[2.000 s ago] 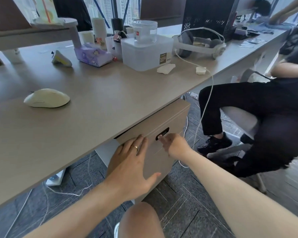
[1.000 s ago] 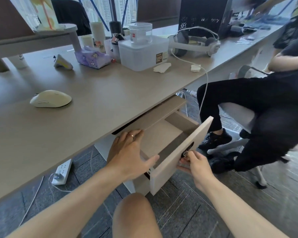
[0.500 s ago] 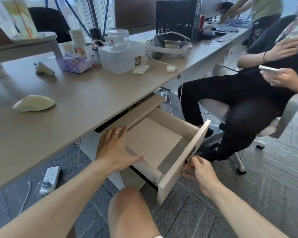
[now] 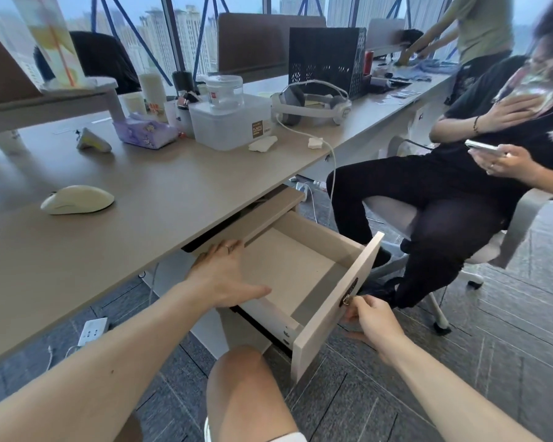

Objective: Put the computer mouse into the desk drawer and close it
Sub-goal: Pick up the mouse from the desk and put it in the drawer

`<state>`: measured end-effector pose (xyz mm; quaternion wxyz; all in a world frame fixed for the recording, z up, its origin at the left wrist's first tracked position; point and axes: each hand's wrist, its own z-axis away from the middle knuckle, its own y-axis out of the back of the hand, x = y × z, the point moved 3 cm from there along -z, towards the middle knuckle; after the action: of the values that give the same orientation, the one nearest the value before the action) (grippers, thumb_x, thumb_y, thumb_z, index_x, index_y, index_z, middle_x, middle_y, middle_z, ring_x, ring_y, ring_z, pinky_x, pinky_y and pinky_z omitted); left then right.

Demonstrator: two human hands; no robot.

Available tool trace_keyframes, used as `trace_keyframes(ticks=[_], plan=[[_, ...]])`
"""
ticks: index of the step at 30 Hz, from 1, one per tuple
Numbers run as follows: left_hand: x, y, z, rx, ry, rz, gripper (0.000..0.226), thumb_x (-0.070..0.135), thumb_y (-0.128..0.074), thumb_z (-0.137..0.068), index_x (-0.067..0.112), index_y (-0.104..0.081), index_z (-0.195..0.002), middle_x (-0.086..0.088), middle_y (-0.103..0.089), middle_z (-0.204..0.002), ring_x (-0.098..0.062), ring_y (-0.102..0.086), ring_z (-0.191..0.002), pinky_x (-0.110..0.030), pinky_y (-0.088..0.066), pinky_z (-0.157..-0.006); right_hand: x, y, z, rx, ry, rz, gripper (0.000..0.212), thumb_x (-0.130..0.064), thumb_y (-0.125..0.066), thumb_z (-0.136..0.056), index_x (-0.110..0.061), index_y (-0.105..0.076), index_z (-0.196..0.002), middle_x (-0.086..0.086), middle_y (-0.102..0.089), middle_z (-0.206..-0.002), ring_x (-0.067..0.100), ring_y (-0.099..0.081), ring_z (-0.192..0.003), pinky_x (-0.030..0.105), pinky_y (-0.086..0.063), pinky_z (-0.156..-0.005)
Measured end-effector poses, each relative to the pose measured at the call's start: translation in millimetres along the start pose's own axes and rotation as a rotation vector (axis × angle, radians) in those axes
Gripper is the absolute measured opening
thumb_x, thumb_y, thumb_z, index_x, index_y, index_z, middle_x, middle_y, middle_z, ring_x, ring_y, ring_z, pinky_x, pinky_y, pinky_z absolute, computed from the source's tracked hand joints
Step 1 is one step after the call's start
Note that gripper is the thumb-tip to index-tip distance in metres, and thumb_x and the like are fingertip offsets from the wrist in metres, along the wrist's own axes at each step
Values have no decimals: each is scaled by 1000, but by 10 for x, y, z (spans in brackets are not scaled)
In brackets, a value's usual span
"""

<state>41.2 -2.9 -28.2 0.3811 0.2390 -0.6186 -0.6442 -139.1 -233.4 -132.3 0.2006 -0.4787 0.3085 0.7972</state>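
Note:
A cream computer mouse (image 4: 77, 199) lies on the desk top (image 4: 160, 199) at the left. Below the desk edge the drawer (image 4: 332, 307) stands pulled far out, its pale inside bare. My right hand (image 4: 369, 317) pinches the small metal handle on the drawer front. My left hand (image 4: 225, 277) rests flat, fingers spread, on the drawer's near side wall, thumb over the inside. It holds nothing.
A person sits on a white chair (image 4: 406, 224) right of the drawer, legs close to its front. On the desk stand a plastic box (image 4: 230, 122), a headset (image 4: 310, 102) with a hanging cable and a tissue pack (image 4: 144, 134). My knee (image 4: 246, 387) is below the drawer.
The drawer went from shut to fully pulled out, drawn by my right hand on the handle. My left hand moved from the drawer front to its side wall. The mouse stayed put.

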Motion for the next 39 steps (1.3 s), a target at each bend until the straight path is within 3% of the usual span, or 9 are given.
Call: trace_keyframes(ticks=[4,8,11,14,17,23,30,35,39], plan=[[143,350,164,88,-184,73,98,76,-59,-78,29,-25,-157,5,-35,-158,-19,-38,-141,-42,-40,-109,-463,212,234,159,235,255,27,-45,-51,-98,-21,-61,-92,0,-69,-89,17,-64,-81,33,-44,-65],[50,814,272,249,-226,212,82,59,-67,-86,21,-39,-153,-4,-47,-148,-25,-44,-135,-29,-32,-105,-1183,175,485,142,562,297,17,-37,-56,-98,-20,-61,-95,-6,-66,-87,8,-62,-84,21,-43,-66],[-346,1100,356,245,-104,179,84,62,-64,-87,19,-37,-154,-8,-39,-157,-26,-33,-145,-34,-25,-115,-1680,-84,573,21,766,466,18,-38,-58,-96,-21,-63,-98,-10,-66,-89,3,-62,-87,18,-44,-71],[-1014,1262,515,195,82,58,92,75,-52,-85,22,-31,-157,-2,-28,-165,-23,-25,-150,-38,-22,-120,-2106,-529,655,-108,946,637,24,-44,-58,-94,-24,-62,-108,-11,-64,-101,5,-60,-94,24,-49,-82],[-1697,1320,710,191,230,9,118,99,-32,-63,26,-35,-155,1,-29,-165,-22,-26,-150,-42,-25,-121,-2439,-1072,745,-194,1094,769,33,-45,-58,-94,-23,-61,-119,-7,-63,-114,8,-58,-102,29,-49,-89],[-2613,1172,1002,135,421,57,99,82,-46,-81,26,-22,-159,0,-17,-169,-21,-17,-154,-43,-21,-122,-2892,-2279,799,-350,1208,765,36,-41,-62,-92,-20,-61,-122,0,-62,-122,16,-59,-111,36,-47,-95],[-2953,962,1163,145,479,-30,93,83,-30,-85,31,-17,-160,1,-13,-170,-21,-10,-155,-44,-5,-124,-3122,-3455,803,-542,1259,796,43,-40,-64,-90,-23,-57,-129,4,-55,-128,25,-56,-114,39,-45,-97],[-3013,853,1106,241,481,12,102,89,-15,-72,34,-21,-158,3,-20,-168,-19,-11,-154,-49,-6,-123,-3233,-3955,668,-562,1337,790,57,-38,-69,-87,-25,-51,-140,8,-46,-139,33,-44,-129,35,-34,-106],[-3054,830,1092,287,479,8,101,90,-17,-72,35,-25,-157,5,-24,-166,-18,-14,-153,-50,-9,-121,-3242,-4222,500,-575,1290,820,64,-40,-68,-87,-31,-45,-145,8,-39,-147,36,-38,-135,37,-30,-111]])
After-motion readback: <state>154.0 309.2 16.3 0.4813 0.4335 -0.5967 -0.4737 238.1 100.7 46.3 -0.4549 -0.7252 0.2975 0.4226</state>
